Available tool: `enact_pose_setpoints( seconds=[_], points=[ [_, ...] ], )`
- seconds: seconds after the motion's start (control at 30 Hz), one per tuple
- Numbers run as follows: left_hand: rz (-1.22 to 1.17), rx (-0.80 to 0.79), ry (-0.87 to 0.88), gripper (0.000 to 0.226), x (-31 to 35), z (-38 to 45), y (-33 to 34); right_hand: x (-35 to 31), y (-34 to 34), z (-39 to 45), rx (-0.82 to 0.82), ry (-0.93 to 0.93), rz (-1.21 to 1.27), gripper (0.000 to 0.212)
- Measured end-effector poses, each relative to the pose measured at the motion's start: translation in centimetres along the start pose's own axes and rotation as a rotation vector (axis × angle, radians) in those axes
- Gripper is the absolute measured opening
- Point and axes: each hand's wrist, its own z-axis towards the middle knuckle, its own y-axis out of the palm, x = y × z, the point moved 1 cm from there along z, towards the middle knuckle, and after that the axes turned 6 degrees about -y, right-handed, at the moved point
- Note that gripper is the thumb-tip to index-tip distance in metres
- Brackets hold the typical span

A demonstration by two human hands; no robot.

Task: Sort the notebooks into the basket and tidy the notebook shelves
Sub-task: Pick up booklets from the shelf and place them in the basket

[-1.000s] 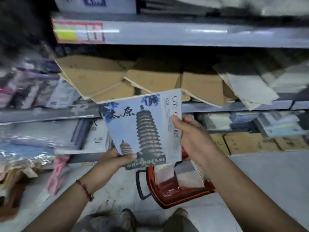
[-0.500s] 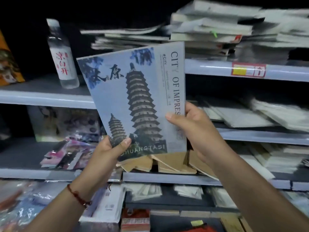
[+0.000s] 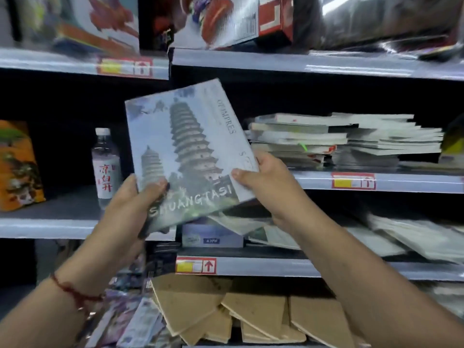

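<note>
Here both hands hold one pagoda-cover notebook (image 3: 187, 156) up in front of the shelves, tilted with its top leaning right. The left hand (image 3: 130, 204) grips the lower left corner, thumb across the cover; the right hand (image 3: 261, 182) pinches the lower right edge, thumb on the front and fingers behind. Held by its two bottom corners, the cover faces the person, probably so it can be read and matched to a pile. Just to its right, on the middle shelf (image 3: 401, 183), lies a stack of pale notebooks (image 3: 339, 136), a likely home for it. Brown kraft notebooks (image 3: 226, 312) lie fanned and untidy on a lower shelf. A water bottle (image 3: 105, 167) stands on the left. No basket is in view.
</note>
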Motion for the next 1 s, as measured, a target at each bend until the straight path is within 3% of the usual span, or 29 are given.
enact_pose_setpoints(
  seconds=[0.1,0.2,0.47,0.53,0.6,0.77,0.9,1.0],
  points=[
    [0.025,-0.049,-0.069,0.002,2.2,1.9,0.5,-1.1,-0.4,3.4,0.019,0.163,0.118,0.008],
    [0.041,-0.067,-0.121,0.007,3.9,3.8,1.2,-2.0,-0.7,5.8,0.053,0.315,0.173,0.008],
    [0.301,0.068,-0.146,0.018,7.9,13.5,2.1,-4.3,-0.3,12.5,0.094,0.281,0.102,0.007],
    [0.516,0.104,-0.062,0.025,8.4,15.8,2.1,-4.4,0.2,13.7,0.093,0.231,-0.049,0.006],
    [0.761,0.105,0.014,0.037,8.5,17.1,2.2,-3.6,0.8,14.6,0.028,0.153,-0.426,0.012],
    [1.150,-0.056,0.068,0.036,7.6,17.8,2.5,-1.1,1.2,13.8,-0.104,0.032,-1.018,0.030],
    [1.257,-0.069,0.112,0.042,7.1,19.2,1.7,-0.5,1.4,13.0,-0.144,-0.038,-1.112,0.012],
    [1.279,-0.045,0.138,0.052,6.6,19.6,1.3,-0.6,1.3,12.3,-0.148,-0.070,-1.110,0.013]
  ],
)
